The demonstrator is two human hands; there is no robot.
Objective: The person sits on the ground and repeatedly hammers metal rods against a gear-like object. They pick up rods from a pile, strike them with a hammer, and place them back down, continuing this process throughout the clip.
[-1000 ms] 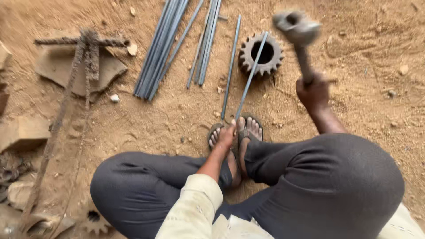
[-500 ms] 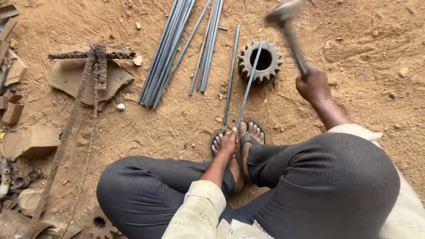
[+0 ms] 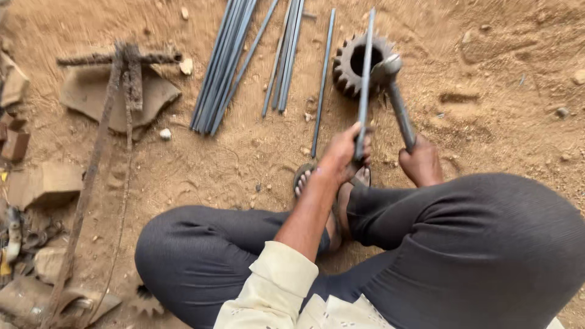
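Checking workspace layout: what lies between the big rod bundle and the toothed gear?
In the head view, between the rod bundle and the gear lie a smaller rod cluster and one single rod on sand.

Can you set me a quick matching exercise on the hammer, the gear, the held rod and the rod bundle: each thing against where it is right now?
Things:
1. hammer
2. gear
3. held rod
4. rod bundle

Places:
A. lying loose on the sand, upper middle
B. in the left hand, laid across the gear
C. in the right hand, head down at the rod
D. on the ground under the rod

Pairs: 1-C, 2-D, 3-B, 4-A
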